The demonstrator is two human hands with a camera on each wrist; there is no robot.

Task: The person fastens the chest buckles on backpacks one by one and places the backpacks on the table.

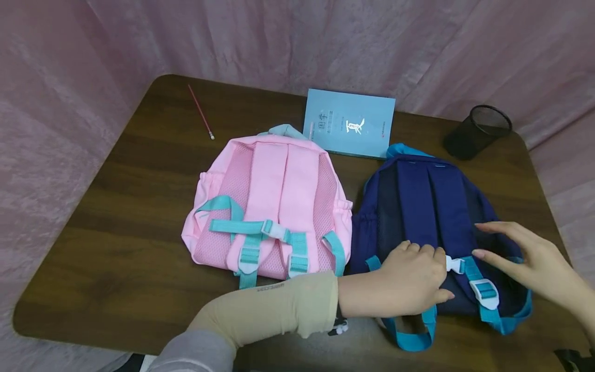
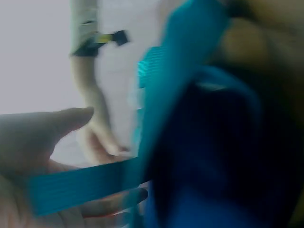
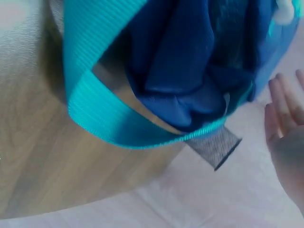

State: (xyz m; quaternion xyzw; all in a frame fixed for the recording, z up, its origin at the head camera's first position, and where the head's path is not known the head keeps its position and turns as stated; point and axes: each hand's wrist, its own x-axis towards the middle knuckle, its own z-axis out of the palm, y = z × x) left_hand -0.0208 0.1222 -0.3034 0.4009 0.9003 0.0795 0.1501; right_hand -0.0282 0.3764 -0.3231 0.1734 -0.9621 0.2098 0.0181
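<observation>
A navy backpack [image 1: 418, 206] with blue straps lies on its front, shoulder straps up. My left hand [image 1: 411, 281] is over its lower middle, back of the hand up, fingers hidden beneath. In the left wrist view, a blue strap [image 2: 80, 187] crosses the palm and fingers, with the thumb held away from it. Just right of that hand is a white buckle [image 1: 454, 264] on the cross strap. My right hand [image 1: 534, 253] hovers by the pack's right side, thumb and fingers spread with nothing between them; the right wrist view shows its fingers [image 3: 282, 107] extended.
Left of it lies a pink backpack [image 1: 269, 181] with teal straps and a fastened white buckle. Behind are a blue book [image 1: 348, 124] and a black mesh pen holder [image 1: 479, 132]. A red pencil [image 1: 201, 111] lies at the back left of the wooden table [image 1: 116, 232].
</observation>
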